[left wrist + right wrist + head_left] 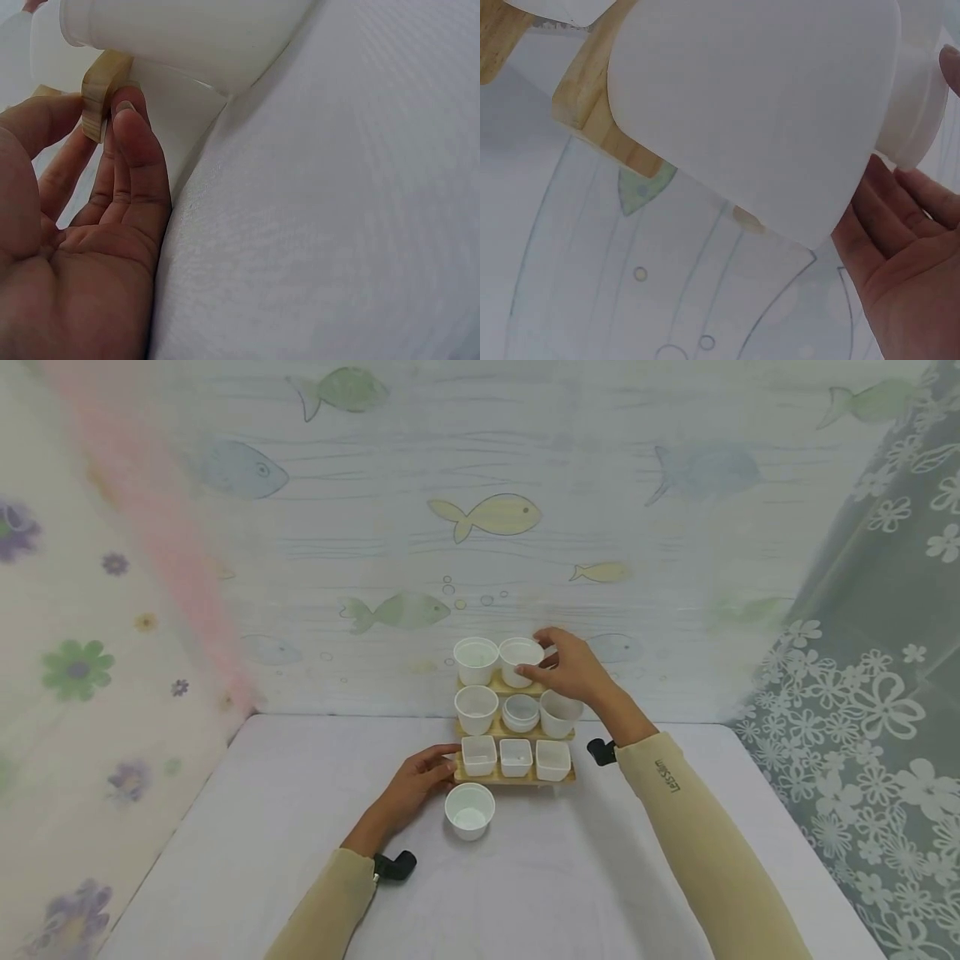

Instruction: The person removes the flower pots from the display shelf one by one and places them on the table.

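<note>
Right fingers [885, 217] pinch top-tier cup [517, 653]; left fingers [141, 150] pinch stand [101, 90]; stand bears square tubs [478, 758]

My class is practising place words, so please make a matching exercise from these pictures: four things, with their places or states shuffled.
Column one
1. Left hand
2. Right hand
3. Square tubs
4. Lone cup

Column two
A. Standing on the white table
B. Holding a top-row cup
C. Gripping the edge of the wooden stand
D. In a row on the lowest step

Right pairs: 1-C, 2-B, 3-D, 4-A
</note>
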Available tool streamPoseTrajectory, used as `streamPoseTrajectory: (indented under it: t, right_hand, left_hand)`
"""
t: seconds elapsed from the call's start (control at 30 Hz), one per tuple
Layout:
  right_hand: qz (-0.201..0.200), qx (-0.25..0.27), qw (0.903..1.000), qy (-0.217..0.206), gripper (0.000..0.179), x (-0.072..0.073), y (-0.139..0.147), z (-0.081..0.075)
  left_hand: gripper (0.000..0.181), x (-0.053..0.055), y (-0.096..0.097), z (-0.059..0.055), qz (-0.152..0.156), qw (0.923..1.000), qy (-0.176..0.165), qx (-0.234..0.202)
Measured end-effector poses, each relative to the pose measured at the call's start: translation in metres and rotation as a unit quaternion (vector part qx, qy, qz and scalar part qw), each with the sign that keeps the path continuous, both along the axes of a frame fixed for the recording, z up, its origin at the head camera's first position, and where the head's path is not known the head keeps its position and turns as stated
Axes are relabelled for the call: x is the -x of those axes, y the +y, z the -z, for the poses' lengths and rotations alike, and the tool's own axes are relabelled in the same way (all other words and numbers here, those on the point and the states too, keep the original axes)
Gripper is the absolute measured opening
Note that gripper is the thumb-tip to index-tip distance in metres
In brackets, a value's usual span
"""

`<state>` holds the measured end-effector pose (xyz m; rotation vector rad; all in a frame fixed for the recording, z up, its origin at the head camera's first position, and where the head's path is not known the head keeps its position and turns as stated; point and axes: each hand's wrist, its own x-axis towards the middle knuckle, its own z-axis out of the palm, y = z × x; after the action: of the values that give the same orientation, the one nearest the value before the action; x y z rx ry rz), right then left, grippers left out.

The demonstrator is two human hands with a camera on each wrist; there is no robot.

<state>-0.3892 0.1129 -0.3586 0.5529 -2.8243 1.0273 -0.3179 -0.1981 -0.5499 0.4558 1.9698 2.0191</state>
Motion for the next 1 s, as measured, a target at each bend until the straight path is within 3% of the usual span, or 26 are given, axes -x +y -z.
streamPoseTrajectory:
  t: [0.27, 1.0]
  right_hand:
    - [0.001, 0.006, 0.9999, -0.010, 0.065, 0.0005, -0.0012, 0.0012]
    - [0.016, 0.030, 0.9992, -0.020, 0.063, -0.0034, -0.0022, 0.0044]
  left_hand:
    - [0.043, 0.0014, -0.0008, 0.0020, 0.004, 1.0000, 0.005, -0.005]
    - [0.047, -0.0019, -0.0004, -0.0045, 0.009, 0.9999, -0.004, -0.010]
